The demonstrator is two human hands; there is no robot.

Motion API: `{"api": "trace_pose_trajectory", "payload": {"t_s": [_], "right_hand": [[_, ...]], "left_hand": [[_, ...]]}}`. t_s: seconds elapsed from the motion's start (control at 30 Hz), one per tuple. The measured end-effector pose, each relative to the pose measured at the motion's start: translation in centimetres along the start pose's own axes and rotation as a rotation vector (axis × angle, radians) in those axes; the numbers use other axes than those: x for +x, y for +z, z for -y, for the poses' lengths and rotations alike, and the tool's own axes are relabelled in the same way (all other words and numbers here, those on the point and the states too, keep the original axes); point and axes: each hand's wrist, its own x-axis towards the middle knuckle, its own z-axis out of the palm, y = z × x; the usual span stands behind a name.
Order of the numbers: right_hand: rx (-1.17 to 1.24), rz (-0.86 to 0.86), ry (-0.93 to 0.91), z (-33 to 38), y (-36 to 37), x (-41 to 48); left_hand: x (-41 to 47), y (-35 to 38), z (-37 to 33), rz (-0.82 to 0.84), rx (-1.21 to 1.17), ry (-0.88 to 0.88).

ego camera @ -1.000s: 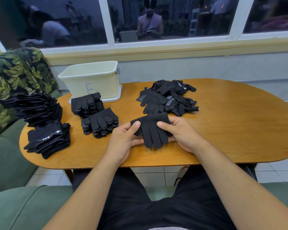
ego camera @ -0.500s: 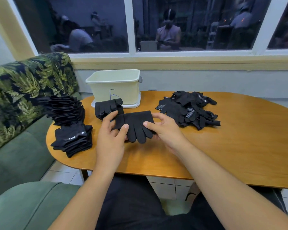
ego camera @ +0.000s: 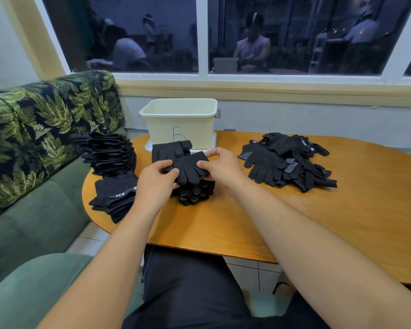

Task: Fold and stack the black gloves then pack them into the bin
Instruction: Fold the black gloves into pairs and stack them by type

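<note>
A folded pair of black gloves [ego camera: 189, 167] lies on top of a short stack of folded gloves [ego camera: 195, 195] near the table's left middle. My left hand [ego camera: 156, 184] pinches its left edge and my right hand [ego camera: 221, 167] grips its right edge. Behind it sits a second stack of folded gloves [ego camera: 170, 150], right in front of the cream bin [ego camera: 179, 124]. A loose pile of unfolded black gloves [ego camera: 285, 160] lies to the right on the wooden table [ego camera: 342, 210].
Two more stacks of gloves sit at the table's left end, a tall one [ego camera: 109, 153] and a lower one [ego camera: 115, 198]. A green sofa with a leaf-print back [ego camera: 33, 129] runs along the left. A window and wall stand behind the table.
Both hands have carried the folded pair leftward from the table's front middle onto the nearer stack. The camera view has swung left with them.
</note>
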Motion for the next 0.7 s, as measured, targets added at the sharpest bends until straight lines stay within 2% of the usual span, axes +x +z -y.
{"api": "trace_pose_trajectory", "payload": {"t_s": [0.2,0.33,0.43,0.53,0.63,0.7], "right_hand": [[-0.034,-0.023,-0.004,-1.2,0.3,0.4],[-0.202,-0.039,-0.033,-1.1,-0.4,0.0],[-0.269,-0.067,-0.056,-1.2,-2.0,-0.6],[-0.271,-0.083,-0.078,-2.1,-4.2,-1.3],[-0.288,-0.113,-0.084,-3.5,-6.3,-2.3],[-0.296,-0.129,-0.077,-4.2,-7.5,-3.1]], "left_hand": [[-0.5,0.1,0.2,0.064,0.138,-0.015],[-0.7,-0.1,0.1,0.061,0.352,0.034],[-0.9,-0.4,0.2,0.001,0.631,0.155],[-1.0,0.1,-0.4,-0.038,0.754,0.378],[0.1,1.9,-0.7,0.197,0.856,0.52],[0.7,3.3,-0.3,0.351,0.989,0.486]]}}
